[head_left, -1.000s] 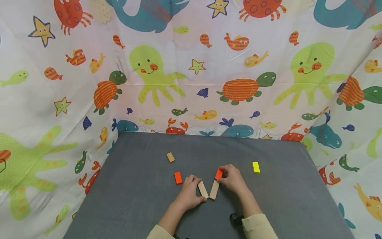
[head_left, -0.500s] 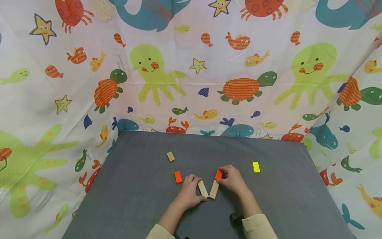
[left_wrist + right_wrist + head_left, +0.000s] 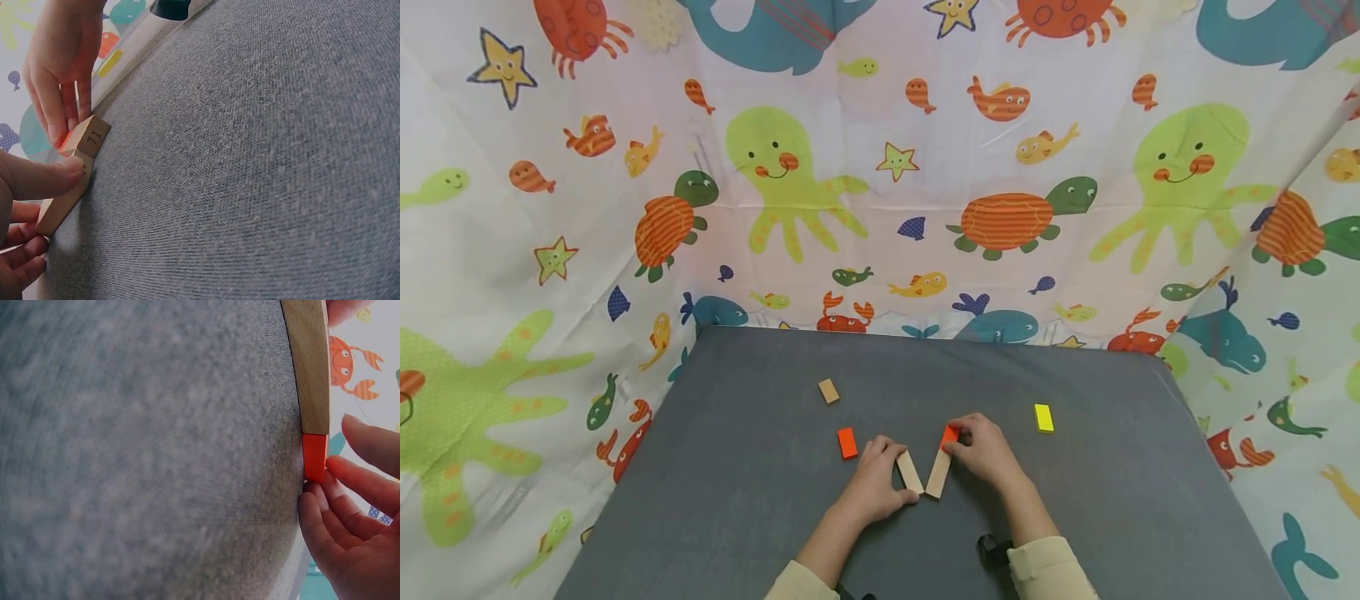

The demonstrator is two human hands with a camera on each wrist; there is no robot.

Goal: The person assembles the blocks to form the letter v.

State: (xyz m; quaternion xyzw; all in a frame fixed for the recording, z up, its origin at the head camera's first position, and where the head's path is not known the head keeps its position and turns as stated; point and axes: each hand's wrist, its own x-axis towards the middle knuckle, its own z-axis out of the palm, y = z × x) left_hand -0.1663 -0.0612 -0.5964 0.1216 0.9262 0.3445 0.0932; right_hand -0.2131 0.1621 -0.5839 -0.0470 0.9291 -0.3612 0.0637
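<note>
Two plain wooden blocks form a V on the grey cloth, their near ends meeting. My left hand (image 3: 874,483) holds the left wooden block (image 3: 910,472), thumb at its near end and fingers at its far end. An orange-red block (image 3: 314,457) lies end to end with the right wooden block (image 3: 937,475). My right hand (image 3: 985,450) has its fingers curled round the far end of the orange-red block; in the right wrist view the thumb stands just above the blocks. In the left wrist view, the right wooden block's end (image 3: 92,137) is stamped 71.
Left of the V lies another orange-red block (image 3: 847,443), with a small wooden block (image 3: 828,391) farther back. A yellow block (image 3: 1043,418) is off to the right. A curtain printed with sea animals (image 3: 895,208) hangs around the cloth-covered table (image 3: 700,500).
Both hands have stayed almost still. My right thumb has slid slightly farther over the near part of the orange-red block. The head view has shifted a little.
</note>
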